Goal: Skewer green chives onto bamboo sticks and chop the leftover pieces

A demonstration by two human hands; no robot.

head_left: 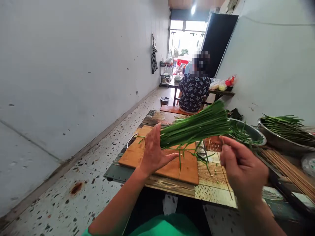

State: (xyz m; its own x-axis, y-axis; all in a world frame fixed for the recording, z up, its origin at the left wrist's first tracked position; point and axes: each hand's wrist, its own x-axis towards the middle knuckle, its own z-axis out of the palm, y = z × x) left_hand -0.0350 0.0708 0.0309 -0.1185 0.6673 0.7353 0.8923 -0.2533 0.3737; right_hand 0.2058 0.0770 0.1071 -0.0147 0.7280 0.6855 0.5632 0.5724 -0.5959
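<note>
A bundle of long green stems is stretching sideways across the middle of the frame, hanging above a wooden cutting board. The left hand, left of center, is bracing its palm against the bundle's left end; its grip is standing spread, thumb reaching out below the stems. The right hand, lower right, is curling thumb and forefinger together just beside the bundle's right end; whether that grip is pinching anything, I cannot tell.

Loose green scraps are lying at the board's right edge, partly on the counter. At right, a metal bowl is holding cut greens, and a larger bowl beside it is holding more stems. Thin wooden sticks are lying below them. In the upper center, a person in a leaf-patterned top is sitting, back turned.
</note>
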